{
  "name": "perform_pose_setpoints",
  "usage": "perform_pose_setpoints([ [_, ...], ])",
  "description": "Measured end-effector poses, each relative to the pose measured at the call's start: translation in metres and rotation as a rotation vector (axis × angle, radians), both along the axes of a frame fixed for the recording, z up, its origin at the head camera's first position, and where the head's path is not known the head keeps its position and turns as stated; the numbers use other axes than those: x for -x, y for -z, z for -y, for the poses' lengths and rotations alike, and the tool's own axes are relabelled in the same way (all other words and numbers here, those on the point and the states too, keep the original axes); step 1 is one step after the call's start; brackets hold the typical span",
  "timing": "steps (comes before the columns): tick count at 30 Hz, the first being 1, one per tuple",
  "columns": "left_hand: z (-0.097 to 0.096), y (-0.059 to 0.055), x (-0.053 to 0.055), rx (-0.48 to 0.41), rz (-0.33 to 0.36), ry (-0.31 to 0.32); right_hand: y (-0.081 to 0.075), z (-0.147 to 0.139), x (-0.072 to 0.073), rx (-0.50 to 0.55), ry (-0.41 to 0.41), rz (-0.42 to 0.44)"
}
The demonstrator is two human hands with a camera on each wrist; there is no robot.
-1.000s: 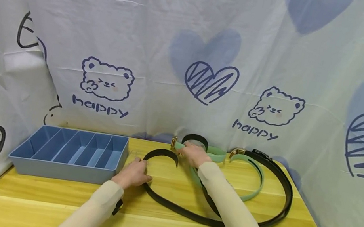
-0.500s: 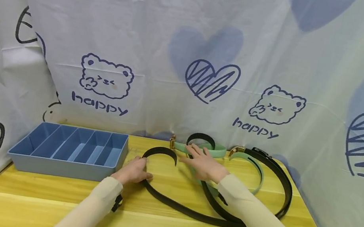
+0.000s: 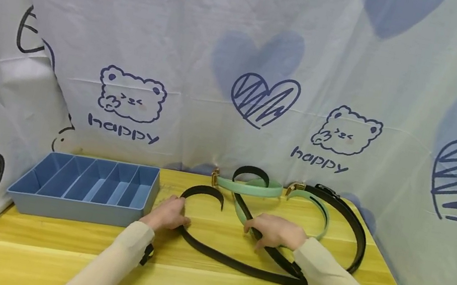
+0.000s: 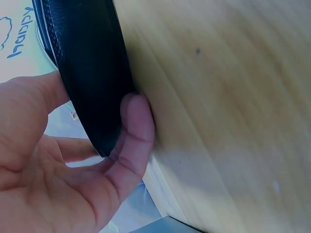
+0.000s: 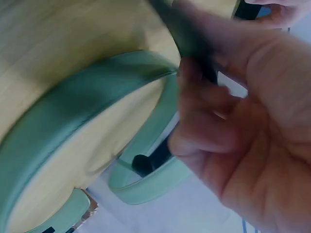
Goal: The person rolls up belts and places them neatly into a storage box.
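A long black belt (image 3: pixel 231 263) curves across the table, its tip curling up at the left. My left hand (image 3: pixel 168 213) holds it near that tip; in the left wrist view, fingers wrap its lower edge and the thumb lies behind the black strap (image 4: pixel 92 63). Right of centre, my right hand (image 3: pixel 277 231) grips a black strap that slants from a raised curl at the back toward the front. Motion blurs this strap (image 5: pixel 194 43) in the right wrist view. Behind that hand lies a light green belt (image 3: pixel 248 188) with a gold buckle, looped on the table.
A blue divided tray (image 3: pixel 76 210) stands at the left. Behind the right forearm, a green strap end (image 3: pixel 322 208) curves beside a gold buckle (image 3: pixel 295 188). A black buckle (image 3: pixel 329 192) lies at the back right. A printed cloth (image 3: pixel 195 122) hangs behind the wooden table (image 3: pixel 55 255).
My right hand has come from the green belt's buckle end at the back, rightward and forward, opening midway and now gripping the black strap. My left hand stays on the belt.
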State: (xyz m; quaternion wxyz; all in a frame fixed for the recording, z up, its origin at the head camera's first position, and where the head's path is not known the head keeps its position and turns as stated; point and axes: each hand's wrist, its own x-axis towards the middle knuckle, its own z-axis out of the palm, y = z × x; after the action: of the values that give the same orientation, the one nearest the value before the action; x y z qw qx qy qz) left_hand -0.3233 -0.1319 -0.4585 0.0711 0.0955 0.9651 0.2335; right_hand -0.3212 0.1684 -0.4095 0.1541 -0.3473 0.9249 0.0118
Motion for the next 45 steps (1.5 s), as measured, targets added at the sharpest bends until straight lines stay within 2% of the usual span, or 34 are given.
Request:
perform_pose_setpoints([
  [4, -0.001, 0.001, -0.001, -0.008, -0.042, 0.057, 0.007, 0.001, 0.011, 0.092, -0.103, -0.126],
  [6, -0.001, 0.002, -0.001, -0.008, -0.063, 0.087, 0.011, 0.003, 0.017, 0.119, -0.127, -0.183],
  [10, -0.001, 0.004, -0.002, 0.000, -0.081, 0.113, 0.018, 0.012, 0.022, 0.142, -0.097, -0.255],
  [14, 0.000, 0.004, 0.000, -0.001, -0.070, 0.109, 0.020, 0.025, 0.020, 0.184, -0.040, -0.229],
  [17, 0.000, 0.003, 0.001, -0.009, -0.081, 0.110, 0.018, 0.036, 0.018, 0.200, -0.058, -0.222],
  [22, -0.003, 0.002, 0.000, -0.006, -0.127, 0.103, 0.021, 0.051, 0.026, 0.172, -0.165, -0.370],
  [25, -0.005, 0.002, -0.001, 0.013, -0.164, 0.099, 0.025, 0.058, 0.031, 0.181, -0.168, -0.420],
  [28, -0.007, 0.002, -0.002, 0.037, -0.188, 0.112, 0.028, 0.065, 0.033, 0.202, -0.141, -0.407],
  [30, -0.009, 0.003, 0.000, 0.053, -0.177, 0.121, 0.030, 0.070, 0.033, 0.208, -0.124, -0.382],
  [32, -0.009, 0.004, 0.001, 0.063, -0.164, 0.102, 0.030, 0.078, 0.033, 0.209, -0.120, -0.367],
  [34, -0.010, 0.005, 0.002, 0.043, -0.152, 0.062, 0.030, 0.085, 0.032, 0.202, -0.118, -0.362],
  [37, -0.011, 0.006, 0.001, -0.033, -0.130, -0.001, 0.032, 0.096, 0.032, 0.195, -0.121, -0.372],
  [45, -0.017, 0.005, -0.009, -0.292, -0.042, -0.063, 0.034, 0.115, 0.029, 0.192, -0.094, -0.311],
])
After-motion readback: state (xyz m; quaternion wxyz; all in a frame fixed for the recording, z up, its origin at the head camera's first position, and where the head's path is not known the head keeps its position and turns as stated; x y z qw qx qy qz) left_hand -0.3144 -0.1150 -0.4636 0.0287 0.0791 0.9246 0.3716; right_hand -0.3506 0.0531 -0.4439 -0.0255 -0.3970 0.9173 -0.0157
